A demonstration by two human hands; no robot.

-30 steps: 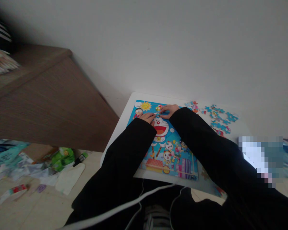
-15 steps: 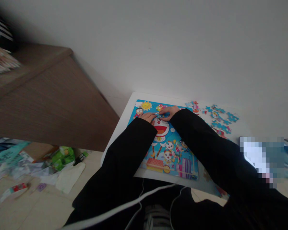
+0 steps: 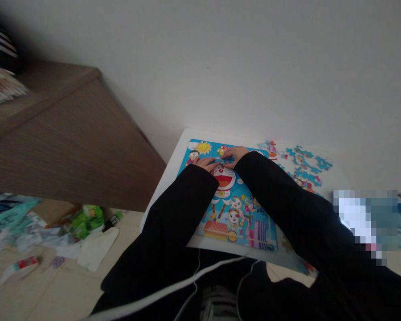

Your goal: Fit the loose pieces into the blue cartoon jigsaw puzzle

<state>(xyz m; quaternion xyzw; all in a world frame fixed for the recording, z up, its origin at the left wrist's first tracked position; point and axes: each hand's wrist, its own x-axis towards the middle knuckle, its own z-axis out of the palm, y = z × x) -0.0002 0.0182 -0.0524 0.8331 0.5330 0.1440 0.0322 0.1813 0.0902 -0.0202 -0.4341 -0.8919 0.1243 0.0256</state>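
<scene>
A colourful cartoon jigsaw board [image 3: 220, 209] with a blue ground lies on the small white table. Over its upper part, just above the big round cartoon face, my two hands meet at a small blue puzzle piece [image 3: 220, 159]. My left hand [image 3: 205, 163] has its fingertips closed at the piece from the left. From the right, my right hand [image 3: 235, 155] pinches at the same spot, thumb and fingers together. The fingers partly cover the piece, so its exact fit against the board cannot be made out. Black sleeves hide parts of the picture.
Loose puzzle pieces [image 3: 302, 162] are scattered on the table's right side. A brown wooden cabinet [image 3: 70, 133] stands at left, and a wall [image 3: 254, 67] rises behind the table. Bags and papers [image 3: 63, 227] litter the floor. A white cable [image 3: 173, 285] crosses my lap.
My right hand has shifted very slightly, its fingers curling more over the piece. My left fingers have edged a little to the right. The board and loose pieces stay put.
</scene>
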